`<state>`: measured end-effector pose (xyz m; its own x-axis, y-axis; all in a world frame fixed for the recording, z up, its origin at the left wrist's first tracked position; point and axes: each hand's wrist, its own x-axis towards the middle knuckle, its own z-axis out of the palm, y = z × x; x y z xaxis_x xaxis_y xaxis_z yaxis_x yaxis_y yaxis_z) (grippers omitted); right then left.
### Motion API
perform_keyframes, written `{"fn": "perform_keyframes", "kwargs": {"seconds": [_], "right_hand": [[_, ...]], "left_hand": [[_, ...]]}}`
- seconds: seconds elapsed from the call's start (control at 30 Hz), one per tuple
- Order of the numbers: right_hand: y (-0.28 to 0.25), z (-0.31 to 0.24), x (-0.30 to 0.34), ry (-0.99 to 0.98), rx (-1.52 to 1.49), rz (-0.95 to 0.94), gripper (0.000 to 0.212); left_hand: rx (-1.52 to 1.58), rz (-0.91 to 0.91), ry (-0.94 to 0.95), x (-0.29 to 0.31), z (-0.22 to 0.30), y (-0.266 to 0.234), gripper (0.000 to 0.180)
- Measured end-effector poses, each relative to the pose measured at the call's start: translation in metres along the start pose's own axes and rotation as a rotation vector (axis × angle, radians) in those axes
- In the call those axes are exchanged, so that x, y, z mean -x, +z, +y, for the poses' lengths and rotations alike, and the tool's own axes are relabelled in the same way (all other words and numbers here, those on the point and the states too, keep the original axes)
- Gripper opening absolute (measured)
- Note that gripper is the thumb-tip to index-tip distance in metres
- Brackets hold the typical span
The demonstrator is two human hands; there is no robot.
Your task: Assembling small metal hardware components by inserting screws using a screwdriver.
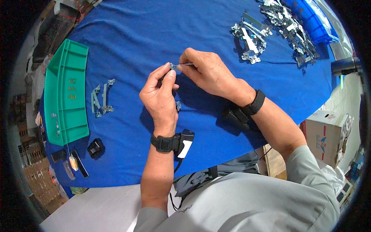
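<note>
Above the blue cloth, my left hand [159,94] is closed, its thumb and fingertips pinching a small silvery metal part [172,67]. My right hand [206,69] is closed too, its thumb and forefinger gripping a thin metal rod [187,64] whose tip meets that part. Most of the rod is hidden by the fingers. Beside my left wrist shows the end of a metal bracket [178,105]; the hand covers the rest. To the left lie metal hinge-like brackets [102,99] on the cloth.
A green compartment tray [67,129] at the left holds small brass-coloured pieces [72,89]. Piles of metal brackets [251,40] lie at the far right by a blue crate [315,23]. Small tools [79,163] and a black object [96,148] sit at the near left.
</note>
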<state>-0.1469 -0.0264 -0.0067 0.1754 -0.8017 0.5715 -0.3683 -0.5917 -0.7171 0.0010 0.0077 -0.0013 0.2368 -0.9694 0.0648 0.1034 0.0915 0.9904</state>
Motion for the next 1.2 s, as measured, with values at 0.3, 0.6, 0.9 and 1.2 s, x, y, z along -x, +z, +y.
{"fn": "perform_keyframes", "kwargs": {"seconds": [0.3,0.6,0.9,1.2], "right_hand": [[-0.003,-0.001,-0.001,0.050,0.039,-0.064,0.025],[-0.005,-0.003,-0.002,0.099,0.088,-0.142,0.024],[-0.006,-0.001,-0.001,0.058,0.251,-0.219,0.022],[-0.010,-0.003,-0.002,0.137,0.276,-0.303,0.018]], "left_hand": [[-0.002,-0.003,0.018,0.000,-0.003,0.000,0.022],[0.010,0.000,0.021,-0.001,-0.004,0.000,0.022],[-0.006,-0.012,0.025,0.000,-0.001,-0.001,0.021],[0.001,-0.013,0.017,0.000,-0.002,0.000,0.021]]}}
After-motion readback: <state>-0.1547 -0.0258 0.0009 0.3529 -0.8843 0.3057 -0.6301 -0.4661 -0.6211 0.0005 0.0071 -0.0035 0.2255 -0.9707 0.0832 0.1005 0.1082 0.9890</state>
